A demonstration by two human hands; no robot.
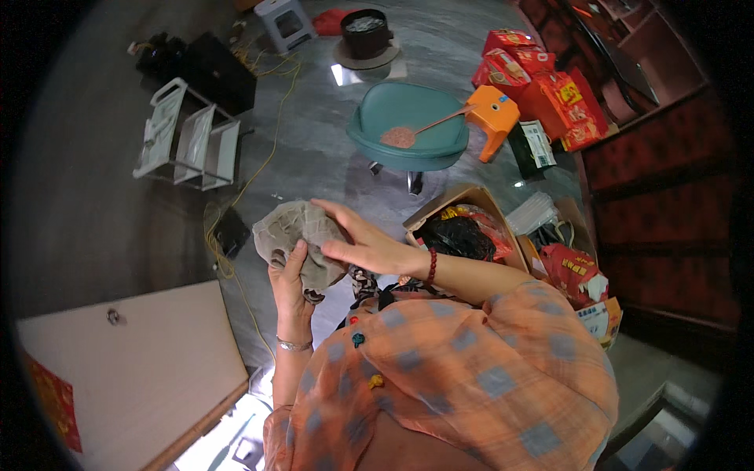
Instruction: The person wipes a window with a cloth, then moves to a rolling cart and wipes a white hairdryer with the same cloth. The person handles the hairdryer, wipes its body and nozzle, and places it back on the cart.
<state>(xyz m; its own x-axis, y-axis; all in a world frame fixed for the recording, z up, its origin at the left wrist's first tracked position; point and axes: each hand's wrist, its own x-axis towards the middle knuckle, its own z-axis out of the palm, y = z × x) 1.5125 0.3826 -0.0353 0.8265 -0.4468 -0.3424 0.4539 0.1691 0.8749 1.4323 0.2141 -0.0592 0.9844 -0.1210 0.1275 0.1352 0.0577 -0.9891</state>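
Note:
My left hand (290,279) grips a crumpled grey-beige cloth (303,235) from below, its thumb across the front. The palm and fingers of my right hand (368,241) lie against the cloth's right side, thumb spread from the fingers. Dark patches show at the cloth's lower edge. Beyond the hands stands a teal padded swivel chair (412,103); on its seat lies a pinkish fly swatter (399,136), its handle pointing up to the right.
An orange plastic stool (493,112) touches the chair's right side. An open cardboard box (509,232) holding bags sits at right, near red gift bags (568,106). A white wire rack (206,147) and a yellow cable (272,153) are at left. A dark round pot (366,44) stands farther off.

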